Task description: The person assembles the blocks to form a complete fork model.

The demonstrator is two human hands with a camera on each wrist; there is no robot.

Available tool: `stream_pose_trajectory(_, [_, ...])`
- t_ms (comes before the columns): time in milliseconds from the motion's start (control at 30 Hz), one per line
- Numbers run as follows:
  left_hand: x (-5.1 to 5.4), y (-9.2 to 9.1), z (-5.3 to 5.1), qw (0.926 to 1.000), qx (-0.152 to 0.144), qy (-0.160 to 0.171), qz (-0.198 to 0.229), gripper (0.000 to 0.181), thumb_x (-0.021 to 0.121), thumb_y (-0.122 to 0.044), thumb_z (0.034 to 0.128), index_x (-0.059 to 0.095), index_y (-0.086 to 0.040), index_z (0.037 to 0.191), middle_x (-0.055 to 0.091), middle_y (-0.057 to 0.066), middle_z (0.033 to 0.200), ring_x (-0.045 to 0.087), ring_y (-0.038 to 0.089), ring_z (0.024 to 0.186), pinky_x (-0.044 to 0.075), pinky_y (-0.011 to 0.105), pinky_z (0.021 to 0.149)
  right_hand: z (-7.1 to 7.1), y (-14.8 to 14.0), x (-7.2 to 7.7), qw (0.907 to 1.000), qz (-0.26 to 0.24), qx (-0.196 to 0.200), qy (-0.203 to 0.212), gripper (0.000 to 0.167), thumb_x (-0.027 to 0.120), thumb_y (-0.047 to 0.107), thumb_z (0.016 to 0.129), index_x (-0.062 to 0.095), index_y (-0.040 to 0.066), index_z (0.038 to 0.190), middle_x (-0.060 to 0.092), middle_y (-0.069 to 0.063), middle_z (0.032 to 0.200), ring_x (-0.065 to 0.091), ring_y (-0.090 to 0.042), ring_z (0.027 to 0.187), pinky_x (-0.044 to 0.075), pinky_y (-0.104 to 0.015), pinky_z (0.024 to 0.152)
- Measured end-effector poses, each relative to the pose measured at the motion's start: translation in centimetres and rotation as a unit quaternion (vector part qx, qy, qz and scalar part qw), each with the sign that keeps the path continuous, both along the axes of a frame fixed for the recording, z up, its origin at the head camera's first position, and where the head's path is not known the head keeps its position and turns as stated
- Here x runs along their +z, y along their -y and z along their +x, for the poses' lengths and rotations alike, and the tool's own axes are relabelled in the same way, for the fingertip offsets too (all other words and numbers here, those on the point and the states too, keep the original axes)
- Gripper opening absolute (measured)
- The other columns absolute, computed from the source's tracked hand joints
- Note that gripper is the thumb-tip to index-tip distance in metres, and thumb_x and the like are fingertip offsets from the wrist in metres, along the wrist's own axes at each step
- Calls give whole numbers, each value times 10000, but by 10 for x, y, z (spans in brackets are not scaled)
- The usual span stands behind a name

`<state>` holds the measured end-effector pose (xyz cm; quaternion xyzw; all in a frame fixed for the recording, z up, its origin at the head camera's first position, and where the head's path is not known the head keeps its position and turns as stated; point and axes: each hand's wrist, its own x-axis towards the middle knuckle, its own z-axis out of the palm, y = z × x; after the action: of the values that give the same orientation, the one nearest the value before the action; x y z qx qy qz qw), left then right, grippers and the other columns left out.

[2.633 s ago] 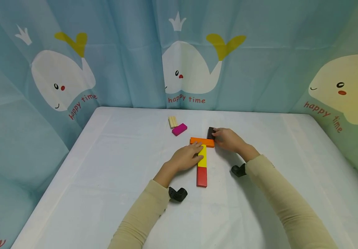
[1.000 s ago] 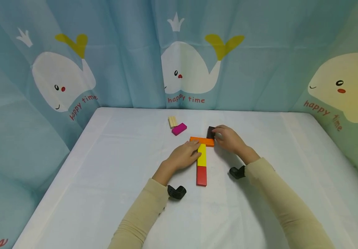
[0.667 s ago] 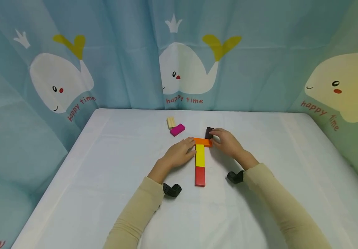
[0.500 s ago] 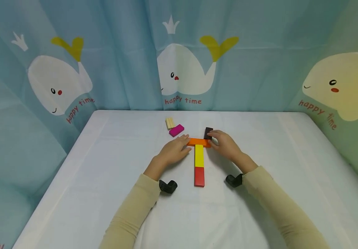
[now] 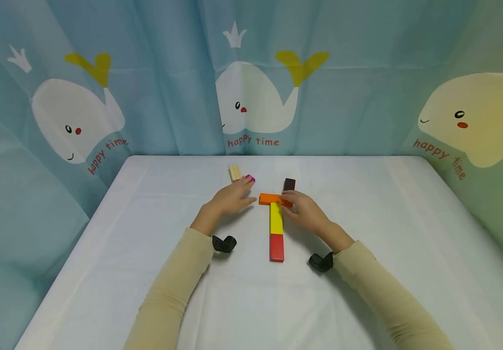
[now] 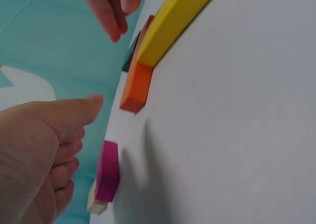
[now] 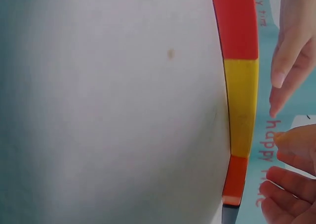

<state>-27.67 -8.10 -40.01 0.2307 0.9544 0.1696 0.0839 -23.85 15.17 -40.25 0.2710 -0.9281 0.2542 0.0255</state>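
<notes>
At the head frame's centre, your left hand (image 5: 229, 198) is near the magenta block (image 6: 107, 172), its fingers relaxed. Your right hand (image 5: 306, 212), fingers also released, is above the orange block (image 5: 269, 199).

Red, yellow and orange blocks (image 5: 276, 221) are plain, the curtain (image 5: 343, 92) whale-printed.

Crossbar block (image 5: 267, 199): on the worktop (image 5: 146, 301)
Stem block (image 5: 276, 219): touching the crossbar block's near side
End block (image 5: 277, 249): farther before it
Back block (image 5: 289, 184): behind its right part
Loose block (image 6: 108, 169): behind it, leftward
Outlying block (image 5: 234, 172): farther behind, leftward
Left hand (image 5: 227, 198): left of it
Right hand (image 5: 306, 210): over its right end
</notes>
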Motion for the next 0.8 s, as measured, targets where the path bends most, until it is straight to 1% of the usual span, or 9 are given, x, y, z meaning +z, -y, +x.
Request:
stream_pose_trajectory(167, [1, 7, -12, 9994, -80, 93, -320, 592, 504, -299, 946, 276, -80, 1446, 200, 47, 1506, 151, 172, 1373, 163, 347, 1084, 3, 4, 2, 9999, 31, 89, -52, 347, 645, 96, 855, 595, -43, 1169, 542, -185, 1234, 472, -337, 1167, 369, -455, 973])
stream_pose_trajectory(233, [0, 10, -18, 9988, -189, 150, -433, 595, 495, -254, 952, 235, -70, 1455, 168, 53, 1513, 129, 168, 1376, 143, 336, 1089, 4, 5, 2, 9998, 90, 159, -105, 343, 645, 94, 855, 598, -43, 1166, 542, -189, 1230, 466, -341, 1171, 364, -456, 977])
stream_pose_trajectory(333, [-1, 12, -27, 9981, -359, 221, -452, 596, 490, -195, 953, 207, -50, 1458, 145, 60, 1519, 100, 157, 1379, 115, 315, 1091, 4, 7, 2, 9995, 164, 215, -183, 333, 648, 95, 853, 606, -39, 1155, 548, -190, 1218, 474, -338, 1162, 374, -449, 971])
stream_pose_trajectory(367, [-4, 13, -30, 9979, -479, 136, -413, 593, 491, -186, 952, 212, -44, 1456, 155, 64, 1517, 100, 149, 1379, 105, 296, 1090, 4, 8, 1, 9993, 191, 229, -203, 329, 648, 93, 852, 608, -39, 1151, 552, -190, 1212, 479, -336, 1157, 378, -446, 968])
stream_pose_trajectory(433, [-4, 14, -34, 9975, -558, 146, -416, 568, 476, -146, 956, 224, -45, 1455, 174, 64, 1514, 105, 142, 1377, 99, 290, 1090, 3, 9, 0, 9991, 222, 276, -228, 315, 647, 85, 850, 615, -38, 1139, 566, -185, 1191, 496, -326, 1140, 391, -436, 958])
stream_pose_trajectory(533, [-5, 14, -34, 9975, -494, 195, -474, 530, 444, -123, 967, 247, -86, 1457, 206, 41, 1506, 128, 130, 1373, 112, 292, 1090, 2, 10, -2, 9984, 281, 407, -289, 298, 645, 71, 848, 621, -47, 1120, 587, -180, 1153, 523, -313, 1103, 410, -420, 943])
stream_pose_trajectory(600, [-2, 13, -32, 9974, -324, 345, -535, 510, 418, -127, 978, 253, -132, 1460, 217, 13, 1501, 145, 124, 1369, 132, 310, 1091, 2, 11, -3, 9974, 299, 551, -351, 277, 644, 58, 845, 627, -56, 1097, 604, -177, 1114, 545, -308, 1061, 427, -416, 923])
stream_pose_trajectory(667, [-1, 13, -29, 9976, -276, 358, -531, 492, 406, -138, 985, 269, -159, 1457, 236, -9, 1494, 167, 119, 1364, 149, 320, 1089, 1, 12, -4, 9962, 335, 670, -448, 256, 643, 46, 841, 633, -62, 1073, 614, -174, 1086, 557, -306, 1030, 437, -416, 909])
stream_pose_trajectory(800, [0, 12, -27, 9972, -421, 191, -591, 465, 397, -138, 991, 305, -166, 1445, 272, -15, 1479, 209, 125, 1353, 176, 325, 1084, 2, 11, -4, 9951, 396, 743, -521, 206, 647, 40, 836, 655, -50, 1021, 623, -163, 1061, 567, -300, 1010, 446, -414, 898])
